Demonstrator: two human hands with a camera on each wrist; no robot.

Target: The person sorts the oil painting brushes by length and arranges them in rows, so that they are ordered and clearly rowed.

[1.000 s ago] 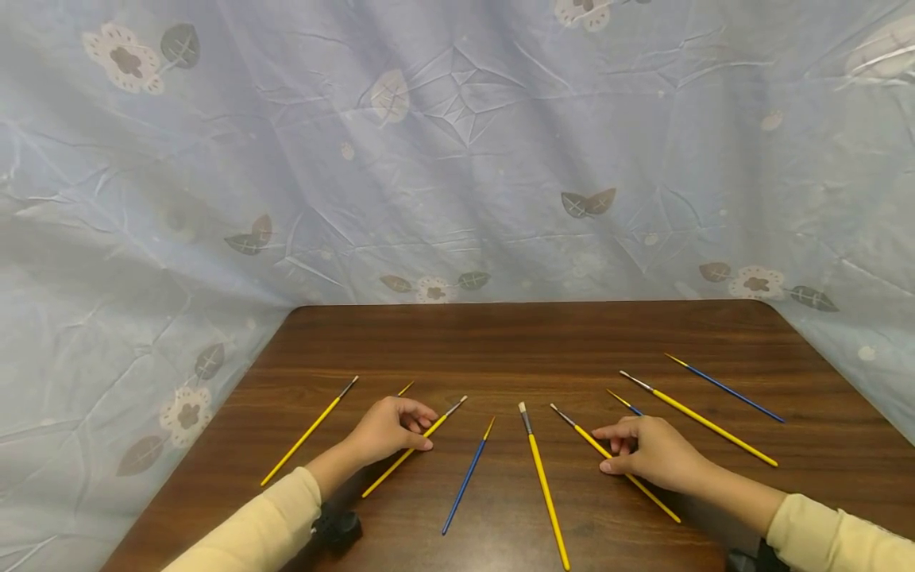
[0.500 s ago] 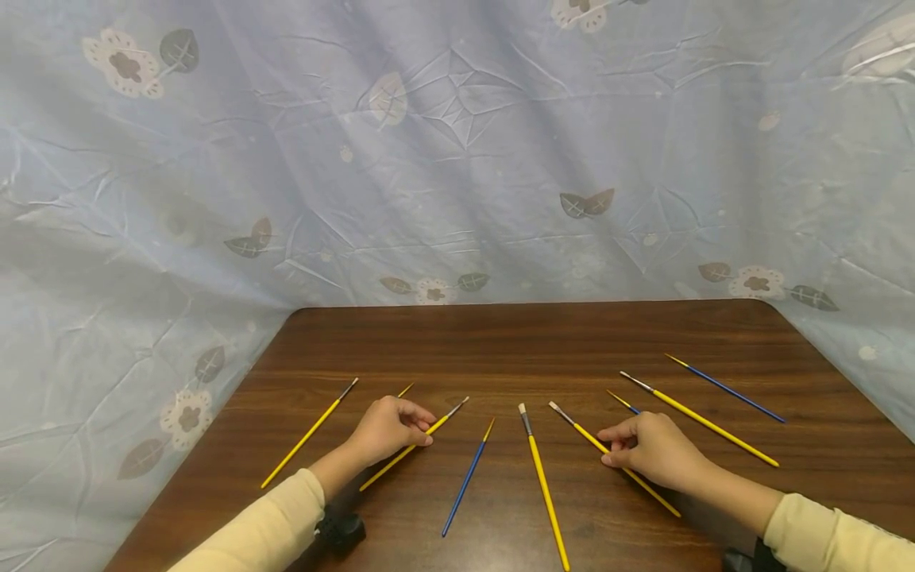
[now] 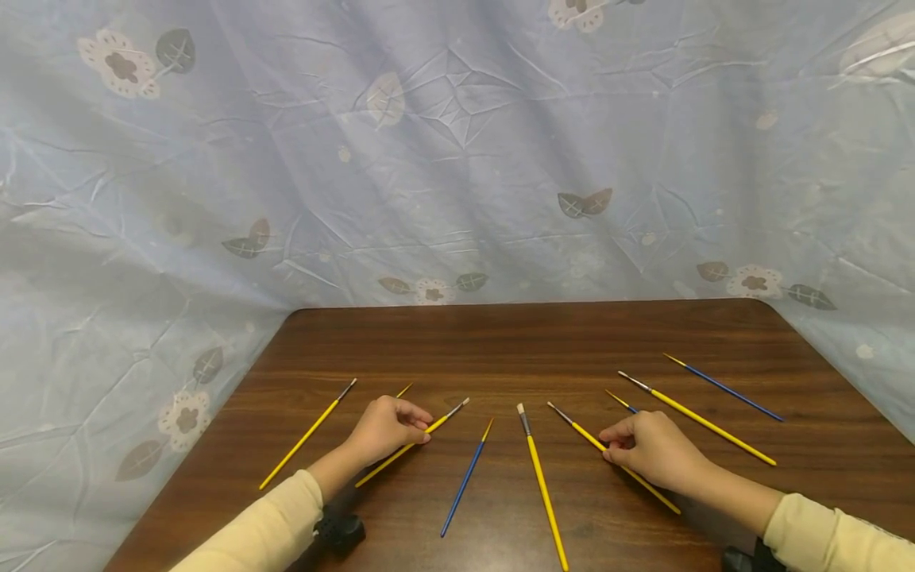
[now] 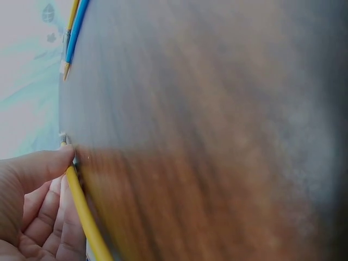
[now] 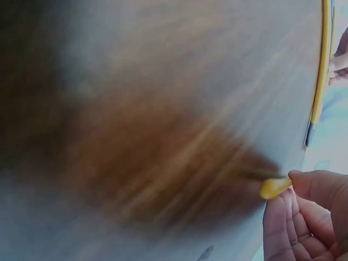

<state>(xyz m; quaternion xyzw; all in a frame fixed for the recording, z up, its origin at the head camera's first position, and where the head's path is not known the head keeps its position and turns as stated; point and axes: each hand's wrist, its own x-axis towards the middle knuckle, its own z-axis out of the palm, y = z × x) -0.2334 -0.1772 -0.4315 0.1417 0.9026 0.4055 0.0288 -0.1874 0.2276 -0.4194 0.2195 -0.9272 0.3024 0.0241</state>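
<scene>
Soft light puts a faint near-side sheen on the brown wood-grain table [image 3: 500, 492]; both wrist views blur it.

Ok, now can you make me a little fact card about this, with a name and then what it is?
Left hand: pinches a yellow brush
Right hand: pinches another yellow brush
Between the hands: a blue brush and a third yellow brush, lying apart
How many brushes: nine in the head view, some partly covered by the hands
Table: dark brown, wood-patterned
Behind it: pale cloth with flowers and leaves
Sleeves: pale yellow
</scene>
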